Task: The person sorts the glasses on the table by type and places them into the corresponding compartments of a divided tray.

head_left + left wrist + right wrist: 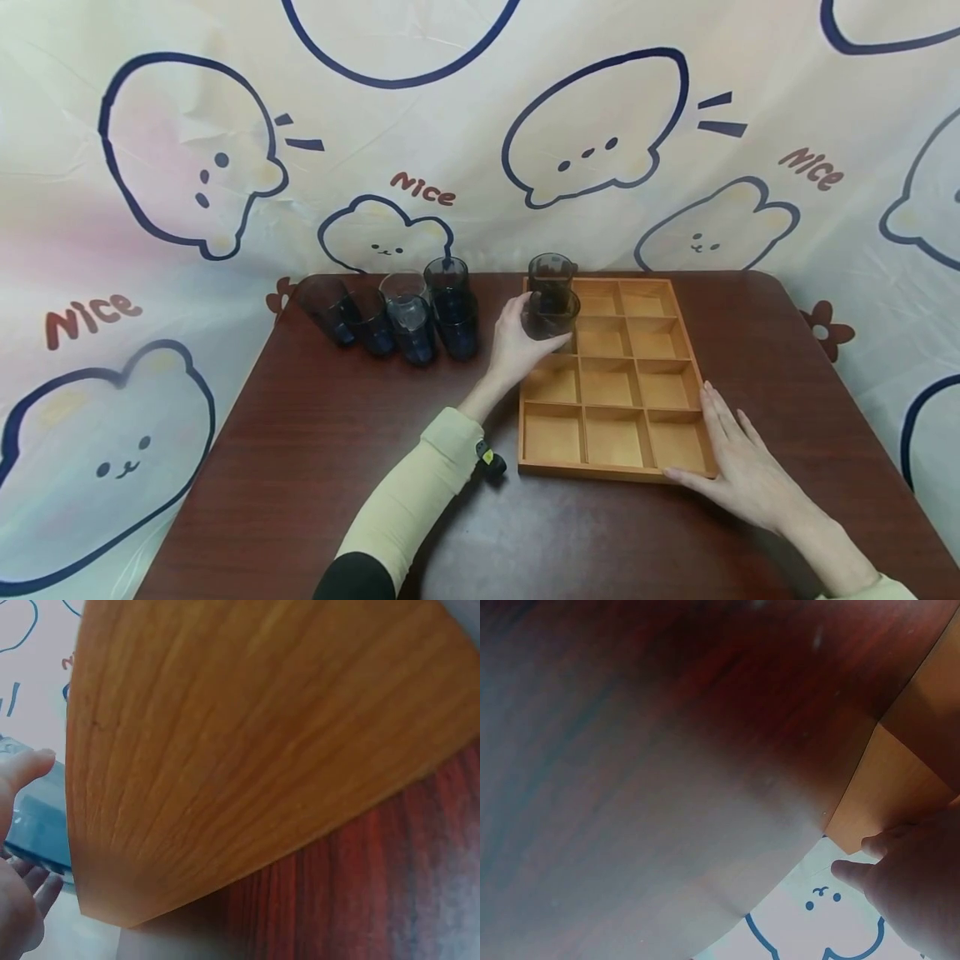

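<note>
My left hand [517,342] grips a dark tinted drinking glass [551,317] over the left column of a wooden compartment tray [611,475], near the second row from the back. In the left wrist view, thumb and fingers wrap a bluish glass [41,814] beside the tray's side wall [247,750]. Another dark glass [551,268] stands upright in the back left compartment, partly hidden behind the held one. At the tray's front right corner, my right hand [750,475] rests with fingers straight along the side and thumb at the front edge.
Several tinted glasses and a clear glass [403,287] stand grouped at the back left of the dark wood table [300,467]. One dark glass [326,308] there leans in this view. A patterned cloth [480,125] hangs behind the table.
</note>
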`<state>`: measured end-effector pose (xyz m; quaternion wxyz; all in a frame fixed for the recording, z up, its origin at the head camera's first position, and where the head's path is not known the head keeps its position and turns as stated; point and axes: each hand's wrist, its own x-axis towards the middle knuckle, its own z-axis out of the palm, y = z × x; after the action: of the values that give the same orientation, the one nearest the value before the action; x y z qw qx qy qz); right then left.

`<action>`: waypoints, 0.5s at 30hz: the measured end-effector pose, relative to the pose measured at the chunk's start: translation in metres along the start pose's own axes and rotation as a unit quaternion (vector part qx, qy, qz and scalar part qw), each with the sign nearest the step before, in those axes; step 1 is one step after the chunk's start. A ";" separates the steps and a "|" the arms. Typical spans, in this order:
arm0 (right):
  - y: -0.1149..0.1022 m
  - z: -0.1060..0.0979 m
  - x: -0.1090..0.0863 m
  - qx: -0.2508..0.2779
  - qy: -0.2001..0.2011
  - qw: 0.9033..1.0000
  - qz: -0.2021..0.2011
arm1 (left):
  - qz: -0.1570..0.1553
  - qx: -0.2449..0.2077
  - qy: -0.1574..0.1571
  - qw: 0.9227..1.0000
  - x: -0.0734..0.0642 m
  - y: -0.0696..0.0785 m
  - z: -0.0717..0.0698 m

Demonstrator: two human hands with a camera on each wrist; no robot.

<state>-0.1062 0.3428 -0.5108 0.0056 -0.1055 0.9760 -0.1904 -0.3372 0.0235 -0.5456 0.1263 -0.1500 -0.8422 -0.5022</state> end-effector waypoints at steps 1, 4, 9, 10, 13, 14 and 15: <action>0.000 0.000 0.000 -0.001 0.002 1.000 -0.001 | 0.007 0.000 0.001 1.000 0.000 -0.001 -0.001; 0.000 0.001 0.000 -0.002 0.001 1.000 0.000 | 0.009 -0.004 0.001 1.000 -0.001 -0.008 0.000; 0.000 0.001 -0.001 -0.001 0.001 1.000 0.001 | 0.005 0.006 -0.004 1.000 0.001 -0.020 0.006; 0.000 0.001 -0.001 -0.001 0.002 1.000 0.001 | 0.004 0.008 -0.004 1.000 0.001 -0.022 0.006; 0.000 0.001 -0.001 0.000 0.004 1.000 0.001 | 0.002 0.007 -0.004 1.000 0.002 -0.025 0.008; 0.000 0.001 -0.001 0.000 0.006 1.000 0.000 | 0.003 0.007 -0.002 1.000 0.002 -0.024 0.007; 0.000 0.001 -0.001 0.000 0.006 1.000 0.000 | 0.003 -0.001 -0.002 1.000 0.006 -0.035 0.012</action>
<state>-0.1055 0.3428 -0.5115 -0.0002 -0.1043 0.9760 -0.1911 -0.3570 0.0192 -0.5778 0.1259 -0.1540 -0.8416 -0.5021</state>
